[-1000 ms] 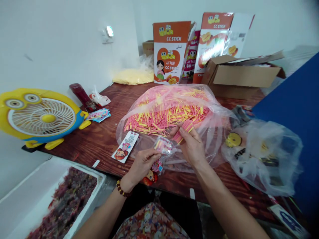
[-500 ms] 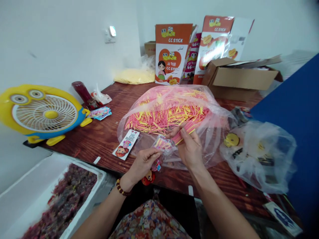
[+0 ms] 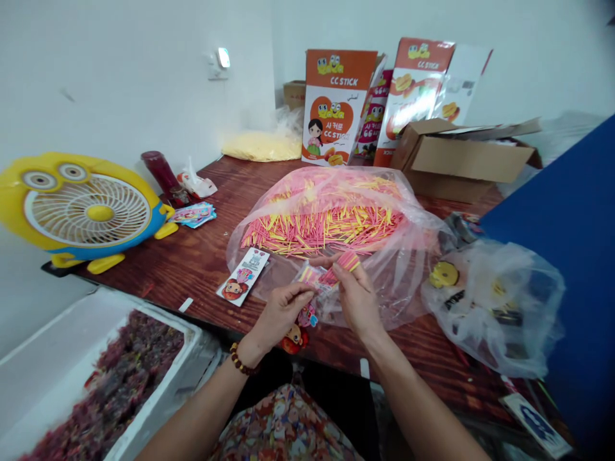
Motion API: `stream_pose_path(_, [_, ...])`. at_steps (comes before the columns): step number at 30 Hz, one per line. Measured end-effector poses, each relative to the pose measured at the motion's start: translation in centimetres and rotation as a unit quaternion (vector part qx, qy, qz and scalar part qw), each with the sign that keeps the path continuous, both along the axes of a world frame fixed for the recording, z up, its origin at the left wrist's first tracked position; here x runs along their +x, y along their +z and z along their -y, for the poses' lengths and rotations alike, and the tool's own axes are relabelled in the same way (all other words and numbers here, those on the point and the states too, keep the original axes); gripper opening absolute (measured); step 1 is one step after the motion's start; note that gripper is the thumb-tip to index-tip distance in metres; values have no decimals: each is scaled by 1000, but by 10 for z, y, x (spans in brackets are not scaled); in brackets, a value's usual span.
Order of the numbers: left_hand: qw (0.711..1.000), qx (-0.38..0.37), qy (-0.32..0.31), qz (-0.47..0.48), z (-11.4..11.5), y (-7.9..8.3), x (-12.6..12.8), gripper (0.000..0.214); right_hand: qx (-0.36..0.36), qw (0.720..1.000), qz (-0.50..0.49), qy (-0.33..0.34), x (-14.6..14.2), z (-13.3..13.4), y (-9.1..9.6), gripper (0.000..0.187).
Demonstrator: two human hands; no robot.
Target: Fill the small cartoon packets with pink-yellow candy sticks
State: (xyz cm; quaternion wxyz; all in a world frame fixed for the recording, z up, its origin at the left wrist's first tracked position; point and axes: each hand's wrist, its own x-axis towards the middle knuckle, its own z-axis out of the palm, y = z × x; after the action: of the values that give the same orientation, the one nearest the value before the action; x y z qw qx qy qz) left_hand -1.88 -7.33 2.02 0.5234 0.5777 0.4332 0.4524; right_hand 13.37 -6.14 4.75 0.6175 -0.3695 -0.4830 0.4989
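My left hand (image 3: 281, 307) pinches a small clear printed packet (image 3: 307, 282) by its mouth, its cartoon-printed lower end hanging at the table edge. My right hand (image 3: 354, 296) grips a bundle of pink and yellow sticks (image 3: 340, 267), their ends at the packet's opening. Just beyond both hands lies a big clear bag (image 3: 331, 218) heaped with the same pink and yellow sticks. Another printed packet (image 3: 243, 276) lies flat on the wooden table (image 3: 202, 256) to the left of my hands.
A yellow cartoon fan (image 3: 81, 211) stands at the left, with a dark red bottle (image 3: 162, 174) and a stack of packets (image 3: 192, 214) behind it. Orange CC STICK boxes (image 3: 336, 105) and a cardboard box (image 3: 461, 157) stand at the back. A clear bag of items (image 3: 494, 301) lies right. A white foam box (image 3: 96, 378) sits lower left.
My right hand has drawn the stick bundle left and nearer, up to the packet's mouth. The left hand keeps the packet in about the same place.
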Motion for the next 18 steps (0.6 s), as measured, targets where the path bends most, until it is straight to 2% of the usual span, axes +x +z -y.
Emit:
stream_pose_path(4, [998, -15, -6, 54, -7, -6, 1, 27, 0, 995, 73, 75, 7, -2, 6, 19])
stream_pose_path(8, [994, -46, -14, 102, -11, -7, 2, 32, 44, 983, 163, 73, 15, -4, 19, 38])
stream_pose_path(11, [992, -39, -1, 120, -14, -5, 4, 32, 100, 937, 318, 107, 22, -6, 31, 40])
stream_pose_path(13, [992, -27, 6, 127, -17, -4, 3, 30, 109, 912, 369, 140, 29, -8, 35, 42])
stream_pose_path(15, [991, -17, 10, 134, -19, -2, 1, 26, 86, 921, 354, 141, 37, -11, 36, 41])
stream_pose_path(18, [993, 13, 8, 116, -21, 2, -4, 22, 49, 933, 345, 95, 43, -15, 33, 22])
